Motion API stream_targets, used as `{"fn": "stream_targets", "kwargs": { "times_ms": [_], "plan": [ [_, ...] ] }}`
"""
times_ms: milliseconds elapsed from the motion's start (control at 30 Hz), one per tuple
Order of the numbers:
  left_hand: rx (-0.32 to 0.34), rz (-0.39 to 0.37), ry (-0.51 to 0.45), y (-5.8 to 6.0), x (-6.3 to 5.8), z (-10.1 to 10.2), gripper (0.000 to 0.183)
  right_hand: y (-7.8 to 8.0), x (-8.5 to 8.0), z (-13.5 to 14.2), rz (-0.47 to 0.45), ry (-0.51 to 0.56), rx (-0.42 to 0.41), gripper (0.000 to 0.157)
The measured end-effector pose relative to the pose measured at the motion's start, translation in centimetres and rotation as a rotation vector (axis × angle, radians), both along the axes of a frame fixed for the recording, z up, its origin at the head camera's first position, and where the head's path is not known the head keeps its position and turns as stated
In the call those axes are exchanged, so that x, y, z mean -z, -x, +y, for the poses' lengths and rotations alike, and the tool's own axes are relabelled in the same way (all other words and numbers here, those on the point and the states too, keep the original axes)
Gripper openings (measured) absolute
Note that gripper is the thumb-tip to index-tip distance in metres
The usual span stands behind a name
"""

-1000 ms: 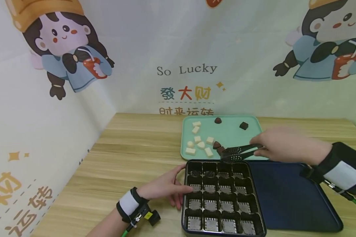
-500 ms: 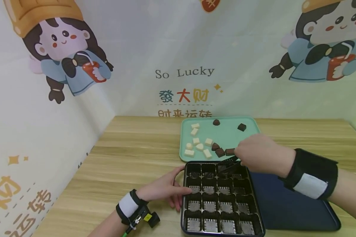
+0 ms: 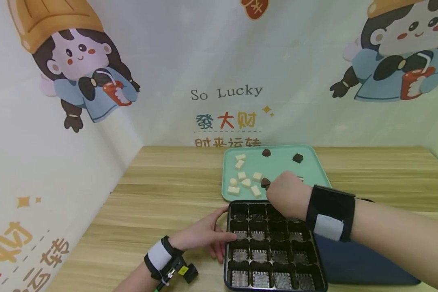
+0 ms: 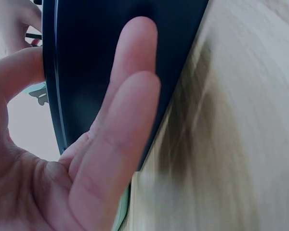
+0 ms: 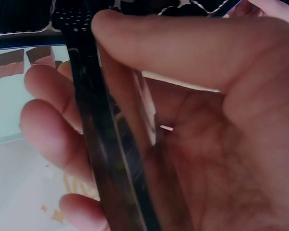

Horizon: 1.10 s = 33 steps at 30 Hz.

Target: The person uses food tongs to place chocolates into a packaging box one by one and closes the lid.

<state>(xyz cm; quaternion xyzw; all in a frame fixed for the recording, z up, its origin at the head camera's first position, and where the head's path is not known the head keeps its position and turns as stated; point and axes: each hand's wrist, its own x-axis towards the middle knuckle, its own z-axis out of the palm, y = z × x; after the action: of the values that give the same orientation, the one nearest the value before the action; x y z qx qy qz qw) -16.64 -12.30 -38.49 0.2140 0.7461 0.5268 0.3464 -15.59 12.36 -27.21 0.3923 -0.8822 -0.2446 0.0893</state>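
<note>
Wood-grain tbl (image 3: 168,174), pale backdrop (image 3: 164,52) behind w/ 2 cartoon figs (image 3: 100,91) & "So Lucky" txt (image 3: 226,92)

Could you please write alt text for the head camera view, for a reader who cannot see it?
A person's right hand is over the far edge of a black compartment box; the left hand touches its left side. Behind it, white pieces and dark pieces lie on a mint-green tray; a dark blue panel lies to the right.

Right hand (image 3: 287,194) has moved further left.
</note>
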Motion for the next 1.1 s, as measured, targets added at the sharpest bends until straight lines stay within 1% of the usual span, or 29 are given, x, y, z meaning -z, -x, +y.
{"fn": "stream_targets", "kwargs": {
  "times_ms": [100,200,300,367,433,467,533,567,667,733,800,867,967,1100],
  "plan": [
    [-0.002,0.004,-0.001,0.0,-0.1,-0.1,0.086,0.1,-0.6,0.0,-0.090,-0.008,0.054,0.036],
    [0.000,0.004,-0.004,0.0,-0.2,-0.2,0.087,0.3,-1.7,0.6,-0.192,0.029,0.110,0.036],
    [0.005,0.004,-0.008,0.1,-0.4,-0.2,0.088,0.5,-3.0,1.9,-0.271,0.100,0.165,0.033],
    [0.007,0.005,-0.009,0.2,-0.5,-0.2,0.087,0.8,-3.9,3.1,-0.293,0.122,0.209,0.025],
    [0.010,0.008,-0.007,0.4,-0.7,-0.2,0.087,1.1,-4.6,4.7,-0.306,0.163,0.266,0.011],
    [0.011,0.010,-0.005,0.4,-0.7,-0.2,0.086,1.3,-4.9,5.6,-0.305,0.187,0.290,0.009],
    [0.012,0.015,0.000,0.6,-0.9,-0.2,0.086,2.0,-5.1,7.6,-0.290,0.234,0.351,0.017],
    [0.011,0.017,0.003,0.6,-0.9,-0.2,0.086,2.4,-5.0,8.6,-0.280,0.259,0.378,0.018],
    [0.005,0.023,0.010,0.6,-1.0,-0.3,0.086,3.9,-4.3,11.4,-0.264,0.314,0.461,0.016],
    [0.001,0.020,0.010,0.5,-1.0,-0.3,0.086,4.9,-3.3,12.9,-0.263,0.319,0.520,0.017],
    [0.000,0.015,0.007,0.4,-1.0,-0.3,0.086,5.8,-2.1,13.8,-0.292,0.321,0.572,0.021],
    [0.000,0.010,0.003,0.3,-0.8,-0.4,0.086,6.8,-0.8,14.3,-0.331,0.332,0.597,0.023],
    [-0.002,0.007,-0.003,0.1,-0.6,-0.4,0.086,8.1,0.9,14.4,-0.390,0.368,0.622,0.027],
    [0.002,-0.003,-0.011,-0.1,-0.3,-0.2,0.087,9.6,2.4,14.1,-0.402,0.379,0.641,0.029]
  ]
}}
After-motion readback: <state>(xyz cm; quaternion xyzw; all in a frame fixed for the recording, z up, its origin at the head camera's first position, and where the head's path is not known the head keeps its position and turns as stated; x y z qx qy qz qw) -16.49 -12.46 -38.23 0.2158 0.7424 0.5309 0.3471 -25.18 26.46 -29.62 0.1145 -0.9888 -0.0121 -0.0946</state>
